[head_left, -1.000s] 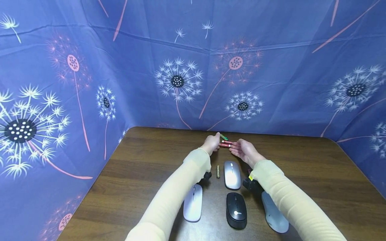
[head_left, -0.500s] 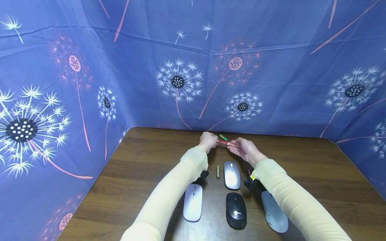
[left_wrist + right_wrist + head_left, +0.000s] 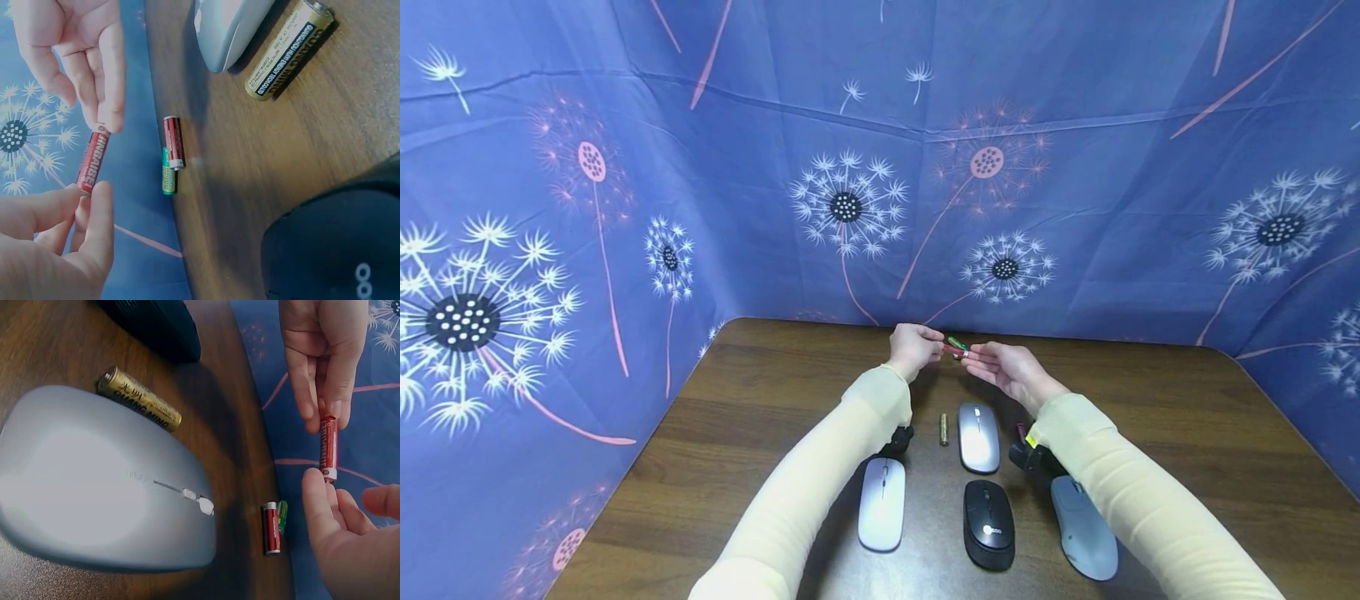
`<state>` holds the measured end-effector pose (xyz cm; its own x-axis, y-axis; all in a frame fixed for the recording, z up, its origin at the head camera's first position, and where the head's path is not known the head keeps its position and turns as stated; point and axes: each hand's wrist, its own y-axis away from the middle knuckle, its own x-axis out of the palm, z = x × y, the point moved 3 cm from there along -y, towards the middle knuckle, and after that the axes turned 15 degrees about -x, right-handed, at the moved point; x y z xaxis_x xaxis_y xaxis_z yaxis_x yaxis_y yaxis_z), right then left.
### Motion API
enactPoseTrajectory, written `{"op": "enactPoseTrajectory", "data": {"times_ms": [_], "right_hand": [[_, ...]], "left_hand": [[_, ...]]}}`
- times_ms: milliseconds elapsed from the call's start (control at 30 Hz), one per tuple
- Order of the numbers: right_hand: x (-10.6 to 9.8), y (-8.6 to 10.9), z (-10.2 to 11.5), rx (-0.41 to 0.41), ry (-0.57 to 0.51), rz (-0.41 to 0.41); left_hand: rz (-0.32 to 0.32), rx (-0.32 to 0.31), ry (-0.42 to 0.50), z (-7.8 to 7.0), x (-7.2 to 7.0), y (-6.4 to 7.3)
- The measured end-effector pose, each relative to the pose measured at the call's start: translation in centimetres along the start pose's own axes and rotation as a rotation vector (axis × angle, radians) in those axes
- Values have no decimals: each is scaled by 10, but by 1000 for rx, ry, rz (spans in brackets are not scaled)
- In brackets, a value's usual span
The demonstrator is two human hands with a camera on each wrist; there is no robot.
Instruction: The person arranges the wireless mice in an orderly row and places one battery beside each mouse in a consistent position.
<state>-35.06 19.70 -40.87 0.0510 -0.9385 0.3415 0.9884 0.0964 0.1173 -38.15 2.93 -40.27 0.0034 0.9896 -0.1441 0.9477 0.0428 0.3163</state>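
Note:
Near the table's far edge, my left hand (image 3: 913, 348) pinches one end of a red AAA-size battery (image 3: 93, 160) between thumb and fingers, holding it above the tabletop. My right hand (image 3: 1013, 372) reaches in from the other side, palm turned up. Its extended fingertips (image 3: 312, 476) touch the battery's white-banded end, while the thumb (image 3: 382, 501) stays apart from it. Below them a second red battery (image 3: 271, 528) lies on the wood, beside a green battery (image 3: 168, 172) that it partly covers in the left wrist view.
A larger gold battery (image 3: 943, 429) lies nearer me, beside a silver mouse (image 3: 978, 438). A white mouse (image 3: 882, 505), a black mouse (image 3: 988, 525) and a grey mouse (image 3: 1084, 529) sit closer still, partly under the forearms. A blue dandelion-print curtain (image 3: 737, 208) hangs behind the table (image 3: 700, 467).
One of the two red batteries lying side by side has been picked up by my left hand, which drew slightly left. My right hand stays close, fingers at the battery's other end.

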Motion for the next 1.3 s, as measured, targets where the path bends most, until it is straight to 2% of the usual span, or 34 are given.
{"op": "enactPoseTrajectory", "data": {"times_ms": [167,433,667,1067,1300], "right_hand": [[3,3,5,-15,16,22],[7,4,14,-41,60,41],[11,6,21,-77,110,83],[33,18,29,-122,124,174],[46,26,28,-97,122,187]], "left_hand": [[6,57,24,-4,-5,5],[139,121,62,-10,-15,15],[213,160,60,-13,-21,23],[260,219,-1,-10,-43,49],[253,323,-119,-9,-55,65]]}}
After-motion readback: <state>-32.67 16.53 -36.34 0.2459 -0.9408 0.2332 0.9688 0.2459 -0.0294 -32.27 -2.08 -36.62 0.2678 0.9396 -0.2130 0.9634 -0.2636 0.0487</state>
